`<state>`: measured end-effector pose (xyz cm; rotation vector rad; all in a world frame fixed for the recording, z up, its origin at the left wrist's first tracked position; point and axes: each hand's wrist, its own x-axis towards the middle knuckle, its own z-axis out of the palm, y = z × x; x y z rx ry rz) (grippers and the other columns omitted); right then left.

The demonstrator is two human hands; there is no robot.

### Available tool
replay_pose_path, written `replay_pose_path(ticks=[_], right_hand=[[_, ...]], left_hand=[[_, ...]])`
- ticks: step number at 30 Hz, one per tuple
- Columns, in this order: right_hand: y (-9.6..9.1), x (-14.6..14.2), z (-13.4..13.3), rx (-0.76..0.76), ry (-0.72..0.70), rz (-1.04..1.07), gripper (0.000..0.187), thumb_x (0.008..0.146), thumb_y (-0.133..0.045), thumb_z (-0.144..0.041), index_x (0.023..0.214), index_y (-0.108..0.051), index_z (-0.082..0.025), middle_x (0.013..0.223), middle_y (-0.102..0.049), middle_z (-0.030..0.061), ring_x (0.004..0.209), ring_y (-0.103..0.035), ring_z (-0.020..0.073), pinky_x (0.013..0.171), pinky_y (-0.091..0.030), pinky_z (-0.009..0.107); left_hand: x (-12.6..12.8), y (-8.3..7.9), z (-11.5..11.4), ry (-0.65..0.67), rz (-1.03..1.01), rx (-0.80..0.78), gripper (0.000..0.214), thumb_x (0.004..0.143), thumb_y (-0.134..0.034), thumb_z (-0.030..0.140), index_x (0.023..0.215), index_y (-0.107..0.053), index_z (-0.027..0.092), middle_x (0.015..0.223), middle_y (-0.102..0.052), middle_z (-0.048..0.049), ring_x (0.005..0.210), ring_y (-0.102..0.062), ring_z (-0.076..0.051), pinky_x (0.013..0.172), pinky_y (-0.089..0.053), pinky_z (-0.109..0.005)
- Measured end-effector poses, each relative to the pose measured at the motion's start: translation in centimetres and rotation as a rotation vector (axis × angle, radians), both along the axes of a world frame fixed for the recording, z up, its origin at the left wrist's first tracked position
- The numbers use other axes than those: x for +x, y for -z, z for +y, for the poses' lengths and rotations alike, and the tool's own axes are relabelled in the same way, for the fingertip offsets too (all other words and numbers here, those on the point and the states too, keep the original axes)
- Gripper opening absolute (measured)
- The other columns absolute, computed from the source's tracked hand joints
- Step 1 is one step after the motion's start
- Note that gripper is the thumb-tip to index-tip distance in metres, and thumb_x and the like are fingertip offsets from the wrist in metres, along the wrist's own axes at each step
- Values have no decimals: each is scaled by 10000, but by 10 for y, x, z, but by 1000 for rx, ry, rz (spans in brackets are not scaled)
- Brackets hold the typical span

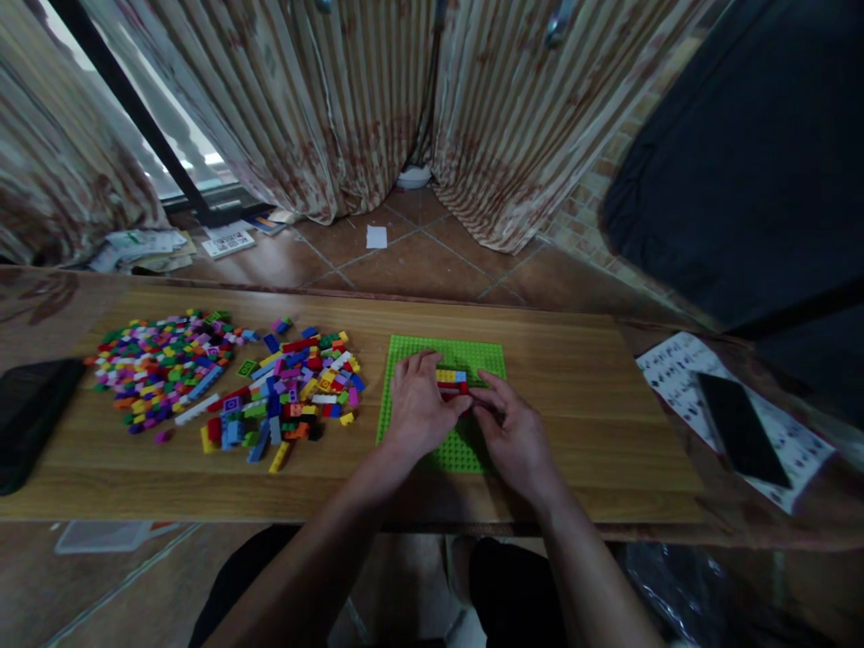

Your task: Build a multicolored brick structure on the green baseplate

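Observation:
A green studded baseplate (442, 346) lies on the wooden table, with both hands over its middle. Between them is a small built row with yellow bricks (446, 375), a blue brick (461, 376) and a red brick (454, 387) on the near side. My left hand (422, 405) is closed around the left end of this row, its thumb against the red brick. My right hand (517, 436) has its fingers curled at the red brick's right end, with thumb and fingertips close together. The fingers partly cover the bricks, so their full length is hidden.
Loose coloured bricks lie in a pile of small ones (158, 369) and a pile of mixed sizes (290, 387). A black case (33, 418) sits far left. To the right, a black phone (742, 427) rests on a printed sheet (671, 360). Curtains hang beyond the table (594, 405).

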<state>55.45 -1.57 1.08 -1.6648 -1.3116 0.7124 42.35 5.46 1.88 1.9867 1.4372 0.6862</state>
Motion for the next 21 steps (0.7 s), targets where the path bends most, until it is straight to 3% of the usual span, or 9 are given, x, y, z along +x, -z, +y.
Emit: replay_pose_path(ticks=[8, 17, 21], right_hand=[[3, 0, 2, 10, 3, -56, 465, 835, -501, -199, 1298, -549, -185, 1055, -753, 95, 979, -715, 233, 922, -547, 429], [7, 4, 9, -17, 41, -67, 459, 851, -493, -244, 1302, -542, -175, 1026, -751, 94, 958, -700, 250, 948, -512, 480], [8, 6, 11, -17, 69, -39, 444, 858, -483, -245, 1292, -547, -175, 1015, -748, 102, 879, -714, 240, 896, -539, 469]], left_hand=[[0, 2, -2, 6, 19, 49, 546, 702, -762, 310, 1193, -592, 141, 1304, -590, -108, 1217, -481, -302, 1061, -388, -435], [0, 5, -3, -15, -13, 44, 496, 700, -773, 327, 1146, -617, 175, 1281, -608, -84, 1186, -505, -288, 1035, -403, -424], [-2, 4, -2, 21, -30, 55, 528, 701, -785, 377, 1153, -625, 158, 1262, -621, -99, 1196, -508, -291, 1043, -407, -428]])
